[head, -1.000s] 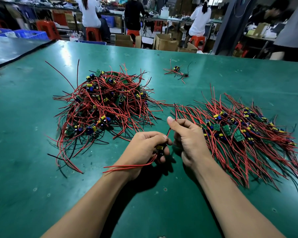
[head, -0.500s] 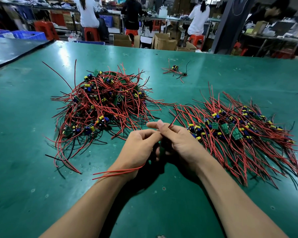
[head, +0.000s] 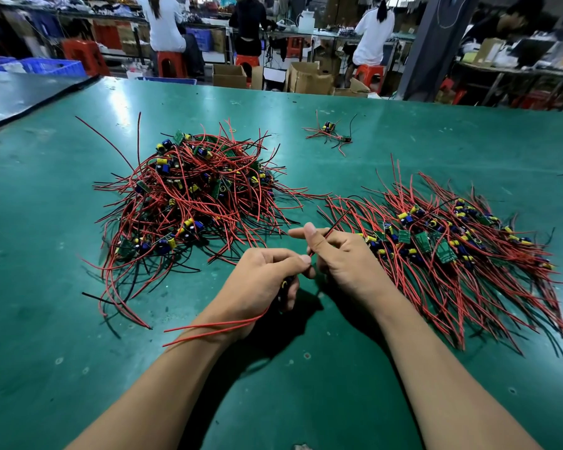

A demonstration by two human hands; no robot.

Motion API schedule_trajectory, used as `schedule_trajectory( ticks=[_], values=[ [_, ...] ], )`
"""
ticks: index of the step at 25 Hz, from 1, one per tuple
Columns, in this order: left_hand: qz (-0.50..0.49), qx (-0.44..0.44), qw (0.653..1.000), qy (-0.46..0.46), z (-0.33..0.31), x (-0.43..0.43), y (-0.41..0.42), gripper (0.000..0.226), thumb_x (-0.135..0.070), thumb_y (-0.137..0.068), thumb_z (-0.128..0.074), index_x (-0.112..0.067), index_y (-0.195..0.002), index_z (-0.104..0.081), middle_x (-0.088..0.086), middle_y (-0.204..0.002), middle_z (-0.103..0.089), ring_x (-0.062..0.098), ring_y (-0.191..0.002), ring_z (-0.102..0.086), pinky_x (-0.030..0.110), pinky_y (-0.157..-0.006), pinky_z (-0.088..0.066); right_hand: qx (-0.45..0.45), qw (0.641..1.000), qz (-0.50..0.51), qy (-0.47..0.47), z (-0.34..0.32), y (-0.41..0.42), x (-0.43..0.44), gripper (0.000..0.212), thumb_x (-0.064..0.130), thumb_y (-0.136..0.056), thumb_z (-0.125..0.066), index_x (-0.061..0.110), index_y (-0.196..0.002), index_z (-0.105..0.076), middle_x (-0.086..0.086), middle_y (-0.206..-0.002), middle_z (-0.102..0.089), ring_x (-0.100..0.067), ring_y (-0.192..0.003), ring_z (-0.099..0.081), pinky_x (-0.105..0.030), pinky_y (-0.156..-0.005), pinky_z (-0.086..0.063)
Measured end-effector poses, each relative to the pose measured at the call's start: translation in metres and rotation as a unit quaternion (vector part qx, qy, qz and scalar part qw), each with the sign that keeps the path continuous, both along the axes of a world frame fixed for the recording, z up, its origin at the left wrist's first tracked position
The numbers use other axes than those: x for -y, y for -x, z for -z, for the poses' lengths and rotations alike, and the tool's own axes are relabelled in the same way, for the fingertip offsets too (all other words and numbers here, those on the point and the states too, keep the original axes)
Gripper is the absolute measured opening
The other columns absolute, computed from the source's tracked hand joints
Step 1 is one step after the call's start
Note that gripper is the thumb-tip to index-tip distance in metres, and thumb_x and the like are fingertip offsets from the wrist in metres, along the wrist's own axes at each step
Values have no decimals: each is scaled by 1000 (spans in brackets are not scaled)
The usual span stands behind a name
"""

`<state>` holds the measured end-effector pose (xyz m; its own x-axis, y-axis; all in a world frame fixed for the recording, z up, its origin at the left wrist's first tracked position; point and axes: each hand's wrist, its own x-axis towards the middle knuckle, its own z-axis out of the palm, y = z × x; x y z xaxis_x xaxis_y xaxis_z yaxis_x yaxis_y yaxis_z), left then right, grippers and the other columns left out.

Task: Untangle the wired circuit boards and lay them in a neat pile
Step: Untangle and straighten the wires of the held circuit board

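Desk (head: 403, 131) first: a big green mat filling most of the frame. Left of centre on it is the tangled heap (head: 192, 196) of red-wired circuit boards, wires looping every which way. The right side of the frame has the sorted pile (head: 452, 248), boards lined up in a band with their wires fanned toward the near edge. I'd guess they're roughly halfway, since the heap looks about as big as the pile. A small stray bunch (head: 330, 133) lies alone in the upper middle.

Bottom centre, the left hand (head: 260, 280) has its fingers curled around one board (head: 286, 284), with red leads (head: 215, 326) trailing over the wrist. The right hand (head: 342, 258) pinches a thin wire (head: 333, 224) between thumb and fingers, just beside the pile, so that board isn't laid down yet.
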<state>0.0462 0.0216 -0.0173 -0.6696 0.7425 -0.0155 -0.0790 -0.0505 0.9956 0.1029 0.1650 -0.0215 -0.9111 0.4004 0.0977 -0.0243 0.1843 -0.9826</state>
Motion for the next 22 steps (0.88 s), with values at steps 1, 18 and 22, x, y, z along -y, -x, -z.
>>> schedule_trajectory(
  ticks=[1,18,22],
  values=[
    [-1,3,1000,0,0,1,0,29,-17,-93,-61,-11,-66,-70,2,-43,-46,15,-35,-40,19,-40,-34,-3,1000,12,-27,1,0,0,37,70,-87,-58,40,-75,-78,7,-87,-77,3,-54,-53,-21,-58,-34],
    [-39,32,999,-1,4,0,5,27,-16,-94,-61,3,-76,-69,18,-58,-61,22,-50,-52,24,-50,-44,94,989,-52,107,3,0,5,41,59,-89,-65,23,-103,-78,-7,-73,-66,-17,-59,-53,-22,-49,-37],
    [-29,-4,999,37,3,4,4,26,-20,-92,-63,-1,-75,-70,6,-44,-49,18,-39,-40,24,-46,-30,52,984,-30,170,1,-2,4,26,36,-96,-65,13,-101,-77,5,-53,-51,-6,-41,-33,-16,-40,-26]
  ],
)
